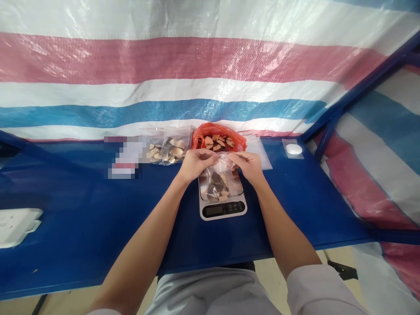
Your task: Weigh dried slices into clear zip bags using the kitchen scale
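Note:
A clear plastic bag with several dried brown-and-cream slices in it is over the kitchen scale. My left hand pinches the left side of the bag's top edge. On the opposite side, my right hand grips the same edge between thumb and fingers. The scale is white with a dark display panel, whose reading I cannot make out. Just behind my hands stands an open red plastic bag holding more dried slices.
Left of the red bag lie filled clear bags and a blurred-out patch. Flat clear bags lie to its right, and a white oval object farther right. A white case rests at the blue table's left; striped sheeting hangs behind.

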Available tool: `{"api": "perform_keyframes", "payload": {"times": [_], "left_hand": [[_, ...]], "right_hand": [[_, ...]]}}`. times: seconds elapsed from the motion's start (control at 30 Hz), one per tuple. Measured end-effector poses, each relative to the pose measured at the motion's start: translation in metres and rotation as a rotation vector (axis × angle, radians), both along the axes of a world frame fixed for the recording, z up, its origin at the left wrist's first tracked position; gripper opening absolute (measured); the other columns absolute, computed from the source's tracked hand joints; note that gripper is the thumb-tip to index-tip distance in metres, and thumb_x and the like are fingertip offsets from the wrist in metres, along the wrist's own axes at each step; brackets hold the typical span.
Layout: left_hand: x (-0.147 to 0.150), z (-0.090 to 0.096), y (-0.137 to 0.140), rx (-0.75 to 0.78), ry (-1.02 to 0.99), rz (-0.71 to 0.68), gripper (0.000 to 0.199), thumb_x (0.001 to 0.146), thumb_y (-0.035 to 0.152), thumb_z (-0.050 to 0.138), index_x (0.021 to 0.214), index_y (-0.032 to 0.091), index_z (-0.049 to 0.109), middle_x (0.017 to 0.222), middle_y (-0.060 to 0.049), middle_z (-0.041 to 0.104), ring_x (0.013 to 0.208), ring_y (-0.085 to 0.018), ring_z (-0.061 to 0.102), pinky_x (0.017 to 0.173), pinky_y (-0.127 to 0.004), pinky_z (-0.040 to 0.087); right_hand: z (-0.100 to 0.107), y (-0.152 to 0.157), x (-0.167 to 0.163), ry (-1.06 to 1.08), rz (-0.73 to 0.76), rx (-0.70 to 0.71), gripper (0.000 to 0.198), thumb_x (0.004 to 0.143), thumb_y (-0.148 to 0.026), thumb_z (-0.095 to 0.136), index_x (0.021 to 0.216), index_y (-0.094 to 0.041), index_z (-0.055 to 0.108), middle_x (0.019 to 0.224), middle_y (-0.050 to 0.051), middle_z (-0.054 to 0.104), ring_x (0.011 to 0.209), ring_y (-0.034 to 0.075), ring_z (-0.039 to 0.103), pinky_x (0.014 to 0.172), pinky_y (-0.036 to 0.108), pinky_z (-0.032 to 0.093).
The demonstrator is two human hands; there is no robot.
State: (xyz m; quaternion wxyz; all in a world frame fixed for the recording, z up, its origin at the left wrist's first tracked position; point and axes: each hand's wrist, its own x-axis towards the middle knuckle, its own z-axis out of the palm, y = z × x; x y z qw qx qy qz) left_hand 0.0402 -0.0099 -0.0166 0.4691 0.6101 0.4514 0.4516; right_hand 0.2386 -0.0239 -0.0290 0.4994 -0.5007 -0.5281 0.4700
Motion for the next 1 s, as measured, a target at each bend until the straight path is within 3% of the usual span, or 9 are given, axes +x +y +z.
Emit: {"api": "perform_keyframes", "payload": {"times": [0.1, 0.33, 0.47, 0.6, 0.8, 1.0], "left_hand": [[0.002, 0.002, -0.002, -0.006, 0.002, -0.003, 0.038, 0.069, 0.050, 0.083, 0.083, 0.014, 0.080, 0.081, -0.007, 0.079, 0.071, -0.019, 0.069, 0.069, -0.029, 0.055], [0.006, 0.003, -0.003, 0.047, 0.020, 0.041, 0.039, 0.066, 0.052, 0.084, 0.080, 0.016, 0.081, 0.082, -0.007, 0.079, 0.073, -0.021, 0.069, 0.070, -0.031, 0.055], [0.004, -0.001, -0.002, 0.030, 0.006, 0.024, 0.041, 0.066, 0.053, 0.085, 0.082, 0.016, 0.082, 0.082, -0.008, 0.079, 0.073, -0.020, 0.069, 0.070, -0.031, 0.055], [-0.003, -0.006, 0.004, 0.007, -0.017, 0.017, 0.039, 0.069, 0.051, 0.084, 0.084, 0.015, 0.082, 0.078, -0.007, 0.078, 0.067, -0.018, 0.067, 0.067, -0.029, 0.053], [-0.006, -0.003, 0.004, 0.025, -0.037, 0.007, 0.032, 0.070, 0.046, 0.084, 0.079, 0.016, 0.082, 0.074, -0.006, 0.077, 0.066, -0.017, 0.065, 0.068, -0.028, 0.052], [-0.006, -0.004, 0.002, -0.034, -0.064, -0.023, 0.037, 0.070, 0.050, 0.085, 0.084, 0.015, 0.082, 0.077, -0.007, 0.078, 0.067, -0.018, 0.067, 0.070, -0.030, 0.054]], "right_hand": [[-0.002, 0.000, -0.001, -0.034, -0.012, 0.069, 0.029, 0.074, -0.049, 0.075, 0.072, -0.020, 0.077, 0.064, 0.001, 0.071, 0.052, 0.016, 0.065, 0.046, 0.026, 0.054], [-0.002, -0.004, -0.003, -0.018, 0.023, -0.024, 0.033, 0.075, -0.053, 0.074, 0.085, -0.021, 0.078, 0.071, 0.003, 0.073, 0.052, 0.017, 0.064, 0.040, 0.026, 0.052], [-0.002, -0.002, -0.002, -0.053, 0.003, 0.030, 0.033, 0.075, -0.052, 0.074, 0.082, -0.021, 0.077, 0.069, 0.003, 0.072, 0.052, 0.017, 0.063, 0.041, 0.026, 0.050], [-0.004, 0.003, -0.001, -0.032, -0.082, 0.119, 0.030, 0.075, -0.050, 0.074, 0.079, -0.021, 0.077, 0.068, 0.002, 0.073, 0.056, 0.017, 0.064, 0.052, 0.029, 0.056], [-0.006, 0.004, -0.003, -0.007, -0.063, 0.097, 0.031, 0.073, -0.050, 0.077, 0.082, -0.020, 0.078, 0.071, 0.002, 0.074, 0.059, 0.018, 0.066, 0.055, 0.030, 0.057], [-0.004, 0.004, -0.007, 0.010, -0.055, 0.059, 0.037, 0.068, -0.054, 0.079, 0.081, -0.020, 0.079, 0.069, 0.003, 0.074, 0.054, 0.018, 0.066, 0.051, 0.031, 0.056]]}}
